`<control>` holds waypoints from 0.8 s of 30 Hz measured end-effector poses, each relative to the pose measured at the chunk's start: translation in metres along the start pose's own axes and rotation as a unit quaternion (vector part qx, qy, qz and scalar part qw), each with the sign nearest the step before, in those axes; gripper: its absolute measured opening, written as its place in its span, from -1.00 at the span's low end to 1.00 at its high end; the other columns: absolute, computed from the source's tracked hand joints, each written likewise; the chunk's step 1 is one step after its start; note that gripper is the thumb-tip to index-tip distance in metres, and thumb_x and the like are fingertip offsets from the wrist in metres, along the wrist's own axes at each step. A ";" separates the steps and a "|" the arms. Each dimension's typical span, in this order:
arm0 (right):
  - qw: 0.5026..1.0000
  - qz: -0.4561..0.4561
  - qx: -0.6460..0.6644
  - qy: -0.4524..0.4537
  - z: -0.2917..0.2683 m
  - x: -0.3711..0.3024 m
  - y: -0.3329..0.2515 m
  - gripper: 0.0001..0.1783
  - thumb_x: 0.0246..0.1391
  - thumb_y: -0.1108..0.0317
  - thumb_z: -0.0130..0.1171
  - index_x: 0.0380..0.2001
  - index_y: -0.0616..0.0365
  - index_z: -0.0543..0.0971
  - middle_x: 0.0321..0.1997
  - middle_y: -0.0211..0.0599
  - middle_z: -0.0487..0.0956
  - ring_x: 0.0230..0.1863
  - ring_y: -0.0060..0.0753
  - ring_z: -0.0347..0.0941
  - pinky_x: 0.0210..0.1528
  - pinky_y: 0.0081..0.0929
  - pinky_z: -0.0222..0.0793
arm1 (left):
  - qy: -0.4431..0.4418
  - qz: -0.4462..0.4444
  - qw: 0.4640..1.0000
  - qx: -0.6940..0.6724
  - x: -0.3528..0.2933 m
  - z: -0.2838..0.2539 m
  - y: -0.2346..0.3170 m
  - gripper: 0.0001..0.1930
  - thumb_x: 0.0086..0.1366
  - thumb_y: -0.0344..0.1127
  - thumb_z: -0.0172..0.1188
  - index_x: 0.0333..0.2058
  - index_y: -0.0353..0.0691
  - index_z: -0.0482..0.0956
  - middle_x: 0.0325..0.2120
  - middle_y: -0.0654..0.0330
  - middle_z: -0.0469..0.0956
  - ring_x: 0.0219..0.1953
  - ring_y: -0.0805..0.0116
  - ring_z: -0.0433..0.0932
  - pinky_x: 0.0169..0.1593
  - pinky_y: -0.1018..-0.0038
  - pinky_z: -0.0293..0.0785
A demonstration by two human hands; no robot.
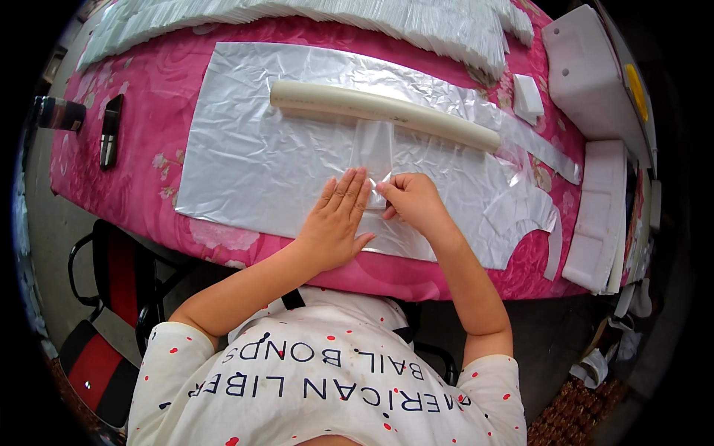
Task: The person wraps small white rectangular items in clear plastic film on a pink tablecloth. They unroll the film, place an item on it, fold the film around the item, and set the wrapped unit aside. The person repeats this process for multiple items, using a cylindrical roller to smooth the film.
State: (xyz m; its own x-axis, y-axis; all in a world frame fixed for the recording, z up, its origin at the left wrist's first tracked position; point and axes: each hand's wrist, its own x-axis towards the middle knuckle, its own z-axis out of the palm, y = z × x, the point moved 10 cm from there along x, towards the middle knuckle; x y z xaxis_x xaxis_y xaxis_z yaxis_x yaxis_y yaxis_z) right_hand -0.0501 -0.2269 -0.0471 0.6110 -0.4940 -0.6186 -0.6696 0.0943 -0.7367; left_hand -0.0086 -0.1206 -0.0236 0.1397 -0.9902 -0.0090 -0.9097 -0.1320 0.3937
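Note:
A stack of flat white plastic carrier bags [245,149] lies across the table, its handles toward the right. My left hand [338,215] rests flat on it, fingers stretched, the fingertips beside a small folded plastic bag [374,145]. With thumb and forefinger together, my right hand [411,201] pinches the near end of that folded bag. Just beyond both hands lies a long cream-coloured tube [379,110], across the stack and touching the far end of the folded bag.
Along the table's far edge stand long rows of folded white bags [357,18]. A single folded packet [527,98] sits near white foam boxes [584,67] at the right. A phone [110,132] and dark jar [61,114] are on the pink tablecloth [141,167]. Red-and-black chairs [119,271] stand at the left.

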 end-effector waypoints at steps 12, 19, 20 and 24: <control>0.863 -0.313 -0.299 0.261 -0.010 -0.052 -0.051 -0.53 -0.25 0.38 0.32 -0.17 0.18 0.47 -0.15 -0.16 0.50 -0.17 -0.26 0.43 -0.12 -0.32 0.33 | 0.003 0.020 1.000 -0.005 0.004 -0.007 -0.001 -0.21 0.12 -0.05 0.10 0.20 -0.42 0.04 0.27 -0.06 -0.05 0.33 0.10 -0.12 0.33 0.22 -0.24; 0.795 -0.471 -0.371 0.092 0.013 -0.040 -0.055 -0.46 -0.20 0.41 0.24 -0.04 0.19 0.45 0.11 -0.20 0.40 0.18 -0.20 0.26 0.20 -0.21 0.16 | 0.077 0.058 0.995 0.015 0.015 -0.028 -0.003 -0.37 0.02 -0.29 0.16 0.09 -0.41 0.25 0.11 -0.02 0.26 0.16 0.13 0.25 0.18 0.28 0.15; 0.796 -0.473 -0.368 0.090 0.011 -0.039 -0.056 -0.48 -0.20 0.42 0.22 -0.04 0.19 0.46 0.11 -0.21 0.40 0.17 -0.20 0.27 0.20 -0.22 0.17 | 0.087 0.063 0.994 0.029 0.017 -0.031 -0.002 -0.40 0.01 -0.33 0.14 0.06 -0.42 0.27 0.08 -0.01 0.30 0.12 0.13 0.29 0.14 0.28 0.20; 0.796 -0.489 -0.348 0.082 0.003 -0.032 -0.060 -0.53 -0.20 0.48 0.15 -0.09 0.22 0.49 0.07 -0.21 0.44 0.14 -0.17 0.30 0.18 -0.28 0.21 | 0.131 0.089 0.985 0.066 0.022 -0.035 -0.002 -0.53 -0.01 -0.45 0.09 -0.05 -0.41 0.39 -0.01 0.05 0.41 0.02 0.18 0.40 0.03 0.31 0.33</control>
State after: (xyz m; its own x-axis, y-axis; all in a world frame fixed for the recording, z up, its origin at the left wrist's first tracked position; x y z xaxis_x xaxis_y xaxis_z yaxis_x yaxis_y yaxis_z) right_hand -0.0282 -0.2136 0.0165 0.9583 -0.1491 0.2438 -0.0145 -0.8773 -0.4796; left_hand 0.0103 -0.1406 0.0076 0.0543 -0.9546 0.2929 -0.9696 0.0197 0.2440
